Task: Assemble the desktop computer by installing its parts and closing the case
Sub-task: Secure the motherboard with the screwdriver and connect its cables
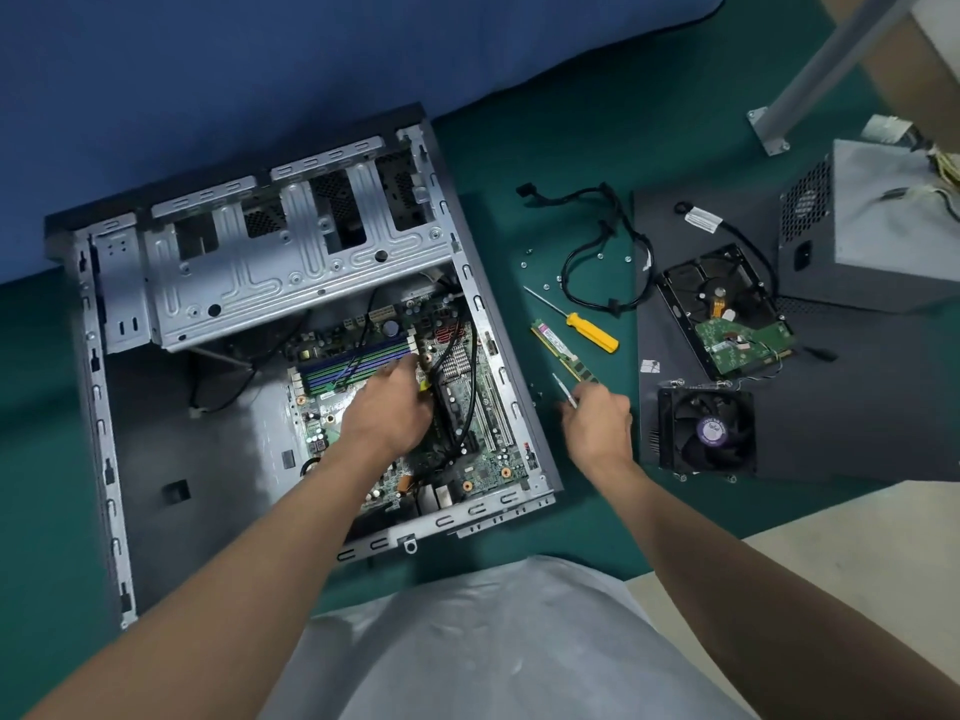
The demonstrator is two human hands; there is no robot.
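Note:
The open computer case (pixel 98 407) lies flat on the green mat, its motherboard (pixel 483 407) fitted at the lower right. My left hand (pixel 387 407) is inside the case, just below the memory slots (pixel 353 368), with its fingers bent down onto the board. A small yellow-green bit shows at the fingertips, and what they hold is hidden. Right of the case, my right hand (pixel 597 426) pinches a slim silver tool (pixel 565 391) just above the mat. A loose memory stick (pixel 561 350) lies by that hand.
A yellow-handled screwdriver (pixel 592 332), a black cable (pixel 613 241) and several loose screws (pixel 545 275) lie on the mat. The dark side panel (pixel 831 407) carries a hard drive (pixel 727 309) and a cooler fan (pixel 706 431). The power supply (pixel 878 236) stands at the far right.

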